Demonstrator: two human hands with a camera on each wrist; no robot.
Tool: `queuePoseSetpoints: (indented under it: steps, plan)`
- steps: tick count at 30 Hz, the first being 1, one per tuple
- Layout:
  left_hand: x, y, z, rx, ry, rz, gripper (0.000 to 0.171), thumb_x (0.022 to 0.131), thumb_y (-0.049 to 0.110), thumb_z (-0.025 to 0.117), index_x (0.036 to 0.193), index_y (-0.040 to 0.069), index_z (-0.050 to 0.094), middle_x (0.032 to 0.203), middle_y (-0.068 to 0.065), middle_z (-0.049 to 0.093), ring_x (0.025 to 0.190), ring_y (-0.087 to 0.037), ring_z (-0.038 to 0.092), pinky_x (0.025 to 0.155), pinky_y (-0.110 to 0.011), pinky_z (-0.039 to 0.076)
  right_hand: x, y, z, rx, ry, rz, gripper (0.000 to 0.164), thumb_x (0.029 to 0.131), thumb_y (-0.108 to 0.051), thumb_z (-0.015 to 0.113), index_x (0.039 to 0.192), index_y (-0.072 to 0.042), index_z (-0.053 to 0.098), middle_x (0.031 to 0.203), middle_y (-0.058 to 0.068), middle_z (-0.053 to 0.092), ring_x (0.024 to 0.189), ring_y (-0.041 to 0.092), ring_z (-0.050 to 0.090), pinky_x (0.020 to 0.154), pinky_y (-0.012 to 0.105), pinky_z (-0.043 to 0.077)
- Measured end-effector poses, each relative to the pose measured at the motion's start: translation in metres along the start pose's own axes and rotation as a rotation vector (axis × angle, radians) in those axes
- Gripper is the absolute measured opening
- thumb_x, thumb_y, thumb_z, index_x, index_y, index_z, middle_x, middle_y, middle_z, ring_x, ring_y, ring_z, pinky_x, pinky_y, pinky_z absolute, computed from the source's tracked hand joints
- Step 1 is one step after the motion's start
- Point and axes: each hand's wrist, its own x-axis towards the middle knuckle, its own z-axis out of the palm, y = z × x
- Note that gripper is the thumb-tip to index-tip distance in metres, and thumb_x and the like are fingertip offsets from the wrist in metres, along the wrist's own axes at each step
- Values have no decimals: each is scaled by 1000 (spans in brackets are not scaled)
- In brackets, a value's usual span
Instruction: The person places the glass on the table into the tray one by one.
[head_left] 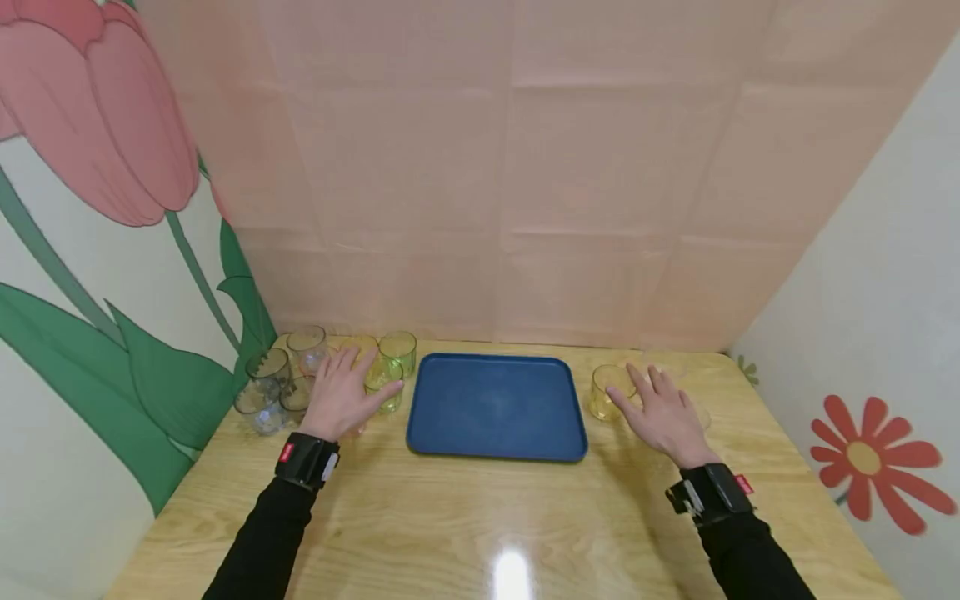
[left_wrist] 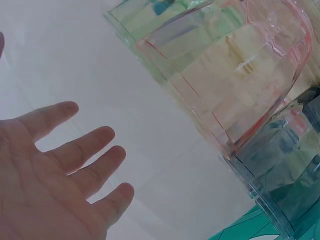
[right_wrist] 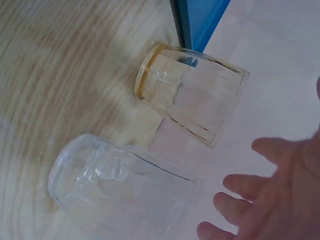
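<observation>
My left hand [head_left: 342,396] hovers with spread fingers over a cluster of coloured glasses at the table's left. In the left wrist view, its fingers [left_wrist: 95,177] are straight and apart from a pink glass [left_wrist: 215,95] and a bluish-grey glass [left_wrist: 285,160]. Green glasses [head_left: 398,348] stand by its thumb side. Over on the right, my right hand [head_left: 663,417] is held above a yellow glass [right_wrist: 195,92] and a clear glass [right_wrist: 125,185], its fingers extended and holding nothing. Part of the clear glass is hidden under that hand in the head view.
A blue rectangular tray [head_left: 497,407] lies on the wooden table [head_left: 420,525] between the two hands. Behind the table hangs a pink cloth backdrop [head_left: 495,183]. White walls with painted flowers [head_left: 862,457] close in both sides. More bluish glasses [head_left: 262,408] stand at the far left.
</observation>
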Motion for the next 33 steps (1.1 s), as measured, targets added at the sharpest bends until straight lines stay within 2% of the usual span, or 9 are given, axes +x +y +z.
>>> queuePoseSetpoints:
  steps: [4,8,11,13,16,20,24,29,33]
  plan:
    - [0,0,1,-10,71,23,76,91,61,57,144,7,47,143,-24,48,135,-42,40,116,-59,22,4,5,4,26,87,-23,82,97,-65,37,155,-8,26,151,37,24,139,56,20,108,71,16]
    - [0,5,1,-57,175,51,60,93,48,63,133,3,58,131,-21,58,124,-39,51,107,-54,37,11,23,20,41,207,-44,79,94,-65,46,154,-15,33,148,33,35,132,55,33,98,68,30]
    - [0,10,0,-105,251,78,48,93,40,65,124,3,64,122,-19,63,116,-36,56,100,-51,43,11,27,21,28,290,-57,74,94,-60,52,148,-12,42,143,31,43,126,53,42,92,66,37]
    - [-1,14,1,-123,287,98,41,93,36,66,118,4,67,116,-17,65,110,-34,59,95,-48,46,10,25,16,23,322,-66,71,94,-56,55,143,-5,48,139,32,46,122,53,45,95,67,36]
    - [-1,19,3,-114,317,134,31,93,32,67,109,6,72,104,-14,70,92,-29,65,80,-43,52,4,18,10,43,375,-39,67,95,-52,56,136,0,53,135,31,49,119,51,47,93,64,39]
    - [0,24,9,-89,289,174,21,93,29,68,97,10,75,87,-10,73,70,-19,64,61,-34,50,-2,20,9,58,431,-8,57,95,-41,61,130,4,57,132,32,50,118,51,47,96,62,37]
    - [-2,29,15,-79,238,173,17,93,29,67,90,15,76,74,0,69,61,-10,58,55,-27,45,-4,26,7,36,467,-12,52,93,-32,66,126,7,58,128,35,51,116,52,46,101,63,33]
    - [-5,34,24,-137,120,143,18,94,27,66,82,17,74,63,8,57,54,-6,45,53,-23,34,-6,35,6,24,424,46,65,92,-35,67,134,12,48,129,39,47,116,56,42,101,65,29]
    - [-6,35,33,-131,37,97,20,95,25,66,79,15,73,61,8,55,52,-6,44,51,-23,34,-7,40,7,50,371,93,75,92,-38,66,140,13,40,133,42,40,120,58,38,99,66,30]
